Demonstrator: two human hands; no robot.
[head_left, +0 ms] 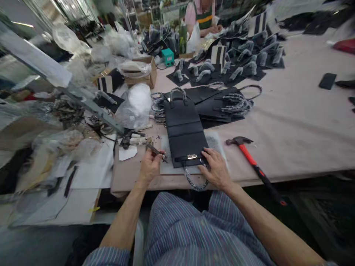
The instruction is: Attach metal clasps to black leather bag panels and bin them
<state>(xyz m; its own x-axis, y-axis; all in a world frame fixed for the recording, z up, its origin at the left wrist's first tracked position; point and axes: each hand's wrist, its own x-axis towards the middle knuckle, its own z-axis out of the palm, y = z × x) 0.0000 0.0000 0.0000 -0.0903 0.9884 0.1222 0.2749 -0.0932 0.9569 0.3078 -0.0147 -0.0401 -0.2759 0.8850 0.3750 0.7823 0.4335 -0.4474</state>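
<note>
A flat black handbag piece [184,129] with a metal clasp and wrapped handles lies on the table in front of me. My right hand [215,170] rests on its near right corner, fingers spread over the fabric and the near handle. My left hand [149,166] is closed in a pinch on a small dark metal tool [156,151], just left of the bag.
A red-handled hammer [253,160] lies to the right. More black bags [222,103] are stacked behind. Plastic-wrapped bundles [135,103], a cardboard box [141,74], a teal box [168,56] and clutter fill the left. Another person [203,18] works at the far end.
</note>
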